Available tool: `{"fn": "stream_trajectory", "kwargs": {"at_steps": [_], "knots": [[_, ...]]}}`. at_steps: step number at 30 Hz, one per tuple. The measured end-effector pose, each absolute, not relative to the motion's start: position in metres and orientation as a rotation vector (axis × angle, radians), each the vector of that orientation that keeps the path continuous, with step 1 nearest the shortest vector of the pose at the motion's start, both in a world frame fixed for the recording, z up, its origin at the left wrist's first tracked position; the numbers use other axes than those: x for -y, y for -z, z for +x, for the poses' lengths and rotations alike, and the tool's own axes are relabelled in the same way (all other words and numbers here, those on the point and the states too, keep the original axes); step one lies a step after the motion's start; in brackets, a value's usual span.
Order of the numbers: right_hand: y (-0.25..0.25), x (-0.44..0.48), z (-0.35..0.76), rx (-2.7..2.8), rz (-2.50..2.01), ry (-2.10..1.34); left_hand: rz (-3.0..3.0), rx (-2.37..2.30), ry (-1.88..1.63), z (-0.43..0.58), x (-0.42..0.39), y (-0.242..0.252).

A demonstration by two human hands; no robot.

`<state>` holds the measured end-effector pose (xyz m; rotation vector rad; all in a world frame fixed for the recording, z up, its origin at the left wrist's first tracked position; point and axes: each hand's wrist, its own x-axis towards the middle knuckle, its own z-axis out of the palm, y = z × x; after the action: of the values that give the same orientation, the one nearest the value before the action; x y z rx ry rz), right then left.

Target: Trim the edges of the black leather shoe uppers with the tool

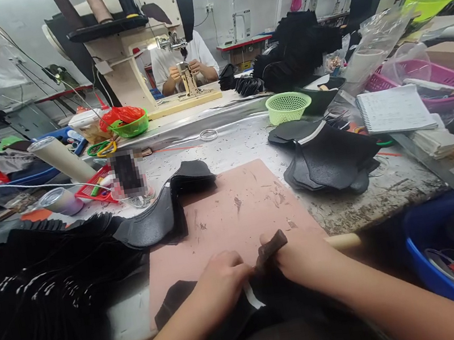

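**Containers.**
- Green mesh basket (288, 107), mid-table; its contents cannot be seen from this angle.
- Green bowl (132, 128) in front of the sewing machine (134, 47), holding a crumpled red plastic bag (121, 116).
- Pink slatted basket (449, 78), far right, with clear plastic bags heaped in and over it.
- Lime-green bowl (428, 3), on a high spot at the upper right; its inside is hidden.
- Blue bin (432, 252), below the table edge at the right, holding crumpled clear plastic and a red-handled tool.

**Item in hand.**
- Black leather piece (180, 307), flat and matt, with a curved outline and a narrow white strip (253, 296) along one edge. It lies at the near edge of the scuffed pink mat (234, 215), directly in front of the person.
- Left hand (222, 277): fingers curled, gripping the piece beside the strip.
- Right hand (305, 255): closed around a hammer (270, 246) just behind its dark head, which rests over the piece next to the left fingertips. The pale wooden handle sticks out to the right.

**Stock nearby.**
- Stacks of similar black cut pieces (328, 157), right of the mat.
- A second, fanned stack (168, 208), at the mat's left corner.

**Writing.**
- Spiral notebook (394, 109), open, with handwritten lines too small to read.
- No brand can be read on the machine.

**Other.**
- A person in a white shirt (182, 62) sits behind the machine, both hands at its needle post.
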<state>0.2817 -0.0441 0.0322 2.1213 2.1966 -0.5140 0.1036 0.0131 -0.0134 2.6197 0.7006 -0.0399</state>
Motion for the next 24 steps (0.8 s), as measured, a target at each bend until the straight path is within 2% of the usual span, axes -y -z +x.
{"fn": "stream_trajectory", "kwargs": {"at_steps": [13, 19, 24], "knots": [[-0.036, 0.041, 0.264, -2.300, 1.991, 0.426, 2.638, -0.667, -0.235, 0.091, -0.005, 0.020], [-0.033, 0.041, 0.260, -2.272, 2.024, 0.437, 2.642, -0.660, -0.183, 0.085, -0.007, 0.019], [-0.034, 0.042, 0.260, -2.271, 1.975, 0.458, 2.587, -0.592, -0.326, 0.080, -0.011, 0.024]]}}
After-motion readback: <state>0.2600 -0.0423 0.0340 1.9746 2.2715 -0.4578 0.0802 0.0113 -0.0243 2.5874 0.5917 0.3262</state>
